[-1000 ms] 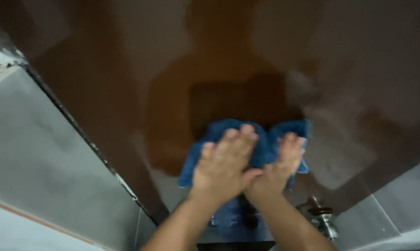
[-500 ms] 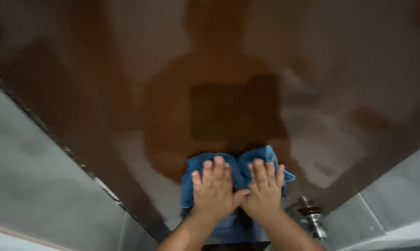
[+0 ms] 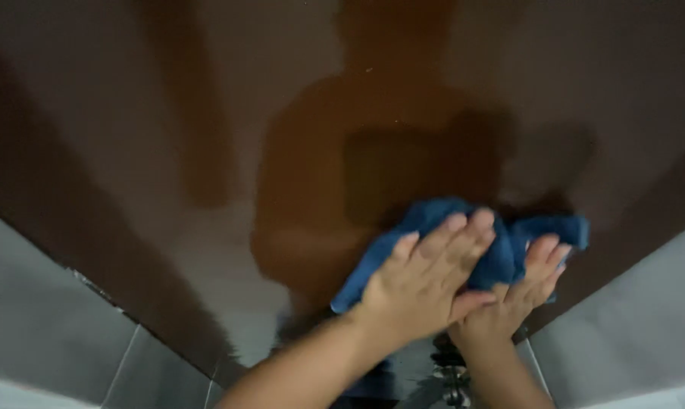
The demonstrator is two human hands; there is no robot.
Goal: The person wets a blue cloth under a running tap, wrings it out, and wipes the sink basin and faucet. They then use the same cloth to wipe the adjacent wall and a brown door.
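Where the glossy brown panel (image 3: 206, 113) fills the frame, a blue cloth (image 3: 502, 250) lies lower right. Left hand (image 3: 422, 284) and right hand (image 3: 513, 299), side by side, press flat on it, fingers spread. Grey tiles (image 3: 47, 326) flank both lower corners.

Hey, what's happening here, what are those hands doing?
A person presses a blue cloth flat against a glossy dark brown panel with both bare hands. The left hand lies partly over the right hand, fingers spread on the cloth. Grey tiled wall flanks the panel, and a metal fitting shows just below the wrists.
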